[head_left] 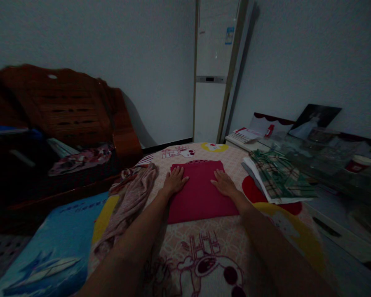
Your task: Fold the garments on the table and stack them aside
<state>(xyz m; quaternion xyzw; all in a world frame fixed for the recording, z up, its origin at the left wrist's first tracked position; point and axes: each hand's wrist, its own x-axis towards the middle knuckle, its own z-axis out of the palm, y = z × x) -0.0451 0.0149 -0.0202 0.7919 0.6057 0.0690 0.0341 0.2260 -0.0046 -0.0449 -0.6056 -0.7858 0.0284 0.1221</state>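
A dark pink garment, folded into a near rectangle with a lacy-looking far edge, lies flat in front of me. My left hand rests palm down on its far left corner, fingers spread. On the far right part, my right hand also lies flat with its fingers apart. Under the garment is a patterned cloth with cartoon figures. To the left lies a crumpled brownish-pink garment. A stack of folded clothes, topped by a green plaid shirt, sits to the right.
A wooden bench with cloths on it stands at the left, near a blue boat-printed surface. Along the right runs a cabinet holding glassware, papers and a photo. A tall white air conditioner fills the corner.
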